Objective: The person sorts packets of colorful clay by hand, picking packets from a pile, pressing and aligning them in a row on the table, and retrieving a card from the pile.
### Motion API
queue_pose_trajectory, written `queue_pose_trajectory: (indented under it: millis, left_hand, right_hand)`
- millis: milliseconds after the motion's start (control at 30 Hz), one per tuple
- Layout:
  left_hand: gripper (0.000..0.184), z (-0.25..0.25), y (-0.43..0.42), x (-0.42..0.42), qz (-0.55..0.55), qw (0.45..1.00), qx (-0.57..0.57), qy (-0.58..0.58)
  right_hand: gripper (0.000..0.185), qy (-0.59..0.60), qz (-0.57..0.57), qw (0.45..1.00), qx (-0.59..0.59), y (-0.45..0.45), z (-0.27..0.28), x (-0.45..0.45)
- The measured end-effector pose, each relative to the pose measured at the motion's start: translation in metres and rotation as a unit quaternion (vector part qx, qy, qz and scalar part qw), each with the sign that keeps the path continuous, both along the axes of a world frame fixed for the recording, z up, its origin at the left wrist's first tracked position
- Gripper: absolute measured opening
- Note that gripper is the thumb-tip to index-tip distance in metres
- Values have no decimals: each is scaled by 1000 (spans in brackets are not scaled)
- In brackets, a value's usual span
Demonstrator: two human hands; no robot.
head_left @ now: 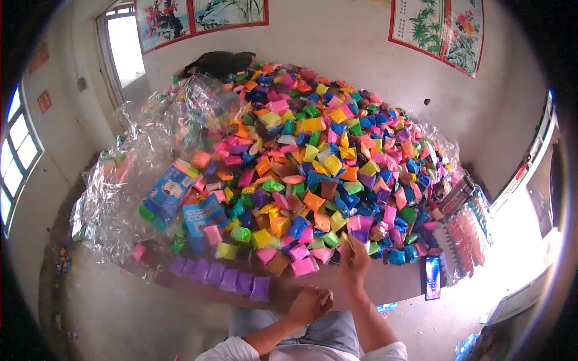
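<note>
A large heap of small, pillow-shaped plastic packets in many colours (313,162) covers the table. My right hand (355,262) reaches to the front edge of the heap with fingers drawn together; what is between them is too small to tell. Close to the table's front edge, above my lap, my left hand (311,305) is curled closed, and its contents are hidden. To its left a row of several purple packets (229,280) lies along the front of the table. Pink packets (304,266) and a brown packet (278,263) lie between the two hands and the heap.
Crumpled clear plastic bags (120,198) are piled at the left, with a blue printed pack (170,191) and a blue card (205,215) beside them. A lit phone (432,278) lies at the right front edge of the table (385,283). Something black (220,62) rests behind the heap.
</note>
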State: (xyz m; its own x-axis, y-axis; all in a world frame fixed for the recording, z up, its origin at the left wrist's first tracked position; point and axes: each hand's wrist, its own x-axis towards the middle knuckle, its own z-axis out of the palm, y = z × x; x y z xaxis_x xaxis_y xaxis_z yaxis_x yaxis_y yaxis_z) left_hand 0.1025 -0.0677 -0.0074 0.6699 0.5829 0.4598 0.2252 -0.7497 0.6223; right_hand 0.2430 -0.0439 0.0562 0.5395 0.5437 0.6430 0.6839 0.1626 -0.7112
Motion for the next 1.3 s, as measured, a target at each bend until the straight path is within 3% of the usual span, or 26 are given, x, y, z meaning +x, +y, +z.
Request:
queue_pose_trajectory:
  millis: [67, 133, 300, 333, 400, 433, 467, 500, 533, 567, 600, 767, 867, 933, 1000, 1300]
  left_hand:
    - [8, 4, 4, -1, -44, 998, -39, -24]
    - [8, 14, 5, -2, -37, 999, -32, 8]
    - [8, 8, 3, -2, -17, 997, -58, 37]
    - [8, 1, 6, 1, -22, 995, -90, 32]
    - [9, 7, 1, -1, -22, 991, -134, 1]
    - [10, 20, 4, -3, -14, 989, -145, -25]
    - [10, 10, 5, -2, -10, 994, -107, -25]
    - [11, -2, 4, -1, -5, 997, -68, -24]
    - [11, 2, 5, -3, -6, 996, -82, -26]
    - [11, 5, 5, -4, -9, 996, -90, -28]
    - [11, 4, 5, -4, -1, 995, -98, -26]
    - [10, 7, -1, -2, 28, 997, -34, -60]
    - [9, 0, -1, 3, 25, 998, -41, -45]
    - [9, 4, -2, 3, 2, 999, -39, -34]
    - [9, 10, 2, 5, -3, 1000, -27, -10]
    - [9, 17, -5, 9, 15, 999, 44, 16]
  right_hand:
    - [19, 43, 97, 994, -38, 32, 25, -14]
    - [25, -33, 124, 991, -29, 79, 17, -25]
    - [38, -49, 226, 966, -112, 142, 39, -68]
    - [38, -45, 225, 966, -118, 146, 40, -66]
    - [38, -185, 190, 963, -41, 139, 29, -68]
    - [37, -146, 201, 969, -5, 129, 21, -65]
    - [30, -162, 187, 968, -37, 119, 19, -59]
    - [22, -91, 223, 969, -56, 93, 33, -54]
    - [18, -198, 110, 972, -55, 83, 16, -42]
    - [18, -77, 135, 987, -40, 68, 3, -33]
    - [17, -118, 94, 985, -83, 49, 3, -25]
    - [18, -100, 65, 989, -91, -37, -28, 15]
    - [13, -92, 3, 984, -156, -74, -48, 30]
    - [10, -217, -63, 963, -150, -90, -67, 41]
    - [8, -165, 2, 968, -189, -95, -63, 47]
    - [11, -104, -18, 977, -186, -95, -53, 42]
